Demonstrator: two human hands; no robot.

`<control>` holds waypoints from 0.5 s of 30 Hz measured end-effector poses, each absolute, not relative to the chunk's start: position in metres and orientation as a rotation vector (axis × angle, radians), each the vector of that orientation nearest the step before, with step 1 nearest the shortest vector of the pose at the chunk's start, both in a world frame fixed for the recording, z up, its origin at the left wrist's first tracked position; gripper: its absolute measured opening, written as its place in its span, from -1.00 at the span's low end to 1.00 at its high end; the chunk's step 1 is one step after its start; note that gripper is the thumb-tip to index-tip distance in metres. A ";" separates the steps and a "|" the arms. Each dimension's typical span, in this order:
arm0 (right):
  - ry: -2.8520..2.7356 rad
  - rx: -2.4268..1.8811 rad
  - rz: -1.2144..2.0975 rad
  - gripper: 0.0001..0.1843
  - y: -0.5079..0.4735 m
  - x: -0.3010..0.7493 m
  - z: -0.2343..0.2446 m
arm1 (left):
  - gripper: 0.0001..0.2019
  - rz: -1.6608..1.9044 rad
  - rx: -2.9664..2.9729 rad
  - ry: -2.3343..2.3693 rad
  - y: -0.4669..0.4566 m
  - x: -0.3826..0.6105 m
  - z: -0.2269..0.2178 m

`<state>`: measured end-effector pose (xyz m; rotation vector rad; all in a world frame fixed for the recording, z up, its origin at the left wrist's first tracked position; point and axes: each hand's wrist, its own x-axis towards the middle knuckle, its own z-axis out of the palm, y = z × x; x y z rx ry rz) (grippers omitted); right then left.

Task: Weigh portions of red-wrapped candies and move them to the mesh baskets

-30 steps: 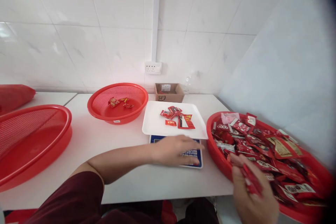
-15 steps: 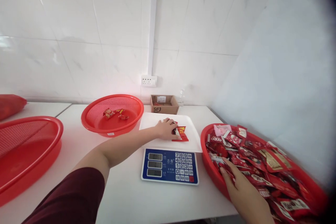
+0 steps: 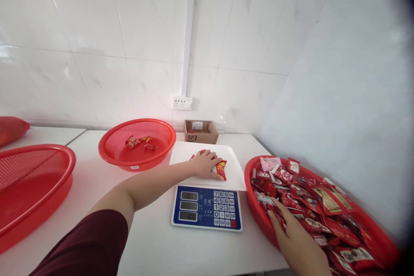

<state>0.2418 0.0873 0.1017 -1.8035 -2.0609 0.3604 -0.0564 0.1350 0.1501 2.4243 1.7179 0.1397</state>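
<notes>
My left hand (image 3: 205, 166) lies on the white weighing tray (image 3: 233, 177) of a blue-faced electronic scale (image 3: 207, 207), fingers curled over several small red snack packets (image 3: 221, 168). My right hand (image 3: 293, 235) rests inside the big red basket (image 3: 258, 220) at the right, which is heaped with red wrapped snacks (image 3: 320, 207); its fingers lie flat on the packets near the basket's near rim. Whether it holds one is hidden.
A round red mesh basket (image 3: 137, 143) with a few packets stands behind the scale at left. Another large red basket (image 3: 29, 189) sits at far left. A small cardboard box (image 3: 200, 132) stands by the tiled wall under a socket (image 3: 183, 103).
My left hand went from the scale's keypad up onto the white tray and closed over the packets. My right hand dropped into the right basket. The view tilted up.
</notes>
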 end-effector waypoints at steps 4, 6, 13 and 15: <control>-2.069 -1.764 0.332 -0.35 0.086 0.242 0.102 | -0.20 0.149 2.443 1.606 0.137 -0.065 0.152; -2.076 -1.749 0.337 -0.33 0.085 0.242 0.104 | -0.17 0.151 2.466 1.575 0.132 -0.072 0.154; -2.091 -1.725 0.308 -0.31 0.086 0.243 0.098 | -0.27 0.267 2.397 1.863 0.086 -0.118 0.161; -2.104 -1.700 0.287 -0.31 0.088 0.244 0.095 | -0.29 0.280 2.290 2.049 0.069 -0.142 0.162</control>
